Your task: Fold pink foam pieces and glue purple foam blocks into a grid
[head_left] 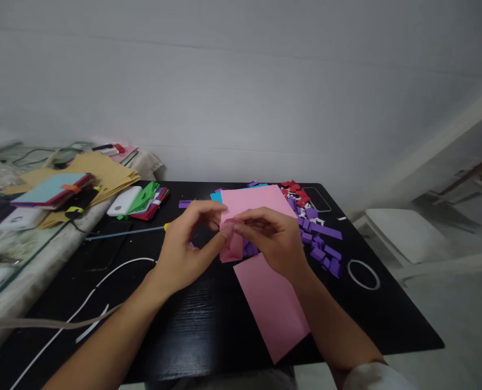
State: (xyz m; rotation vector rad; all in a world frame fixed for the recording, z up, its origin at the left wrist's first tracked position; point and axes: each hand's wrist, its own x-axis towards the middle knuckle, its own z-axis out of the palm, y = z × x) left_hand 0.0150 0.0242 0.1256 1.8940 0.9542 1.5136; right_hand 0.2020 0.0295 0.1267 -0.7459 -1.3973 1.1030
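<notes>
Between my two hands is a small strip of pink paper (233, 245), held up above the black table. My left hand (192, 238) pinches its left side with thumb and finger. From the right, my right hand (271, 235) grips the upper edge, fingertips close to those of the left; part of the strip is blurred. Behind the hands lies a larger pink sheet (261, 196) over a blue sheet (216, 196). Another pink sheet (271, 309) lies under my right wrist, towards the front edge. Purple paper pieces (316, 238) are scattered to the right and partly hidden behind my hands.
Red paper pieces (296, 190) lie at the back right, near a white ring (363, 274). Green paper bundles (145, 197) and a white device (123, 201) stand at the back left. A white cable (96, 290) crosses the left side. A white stool (399, 233) is beyond the right edge.
</notes>
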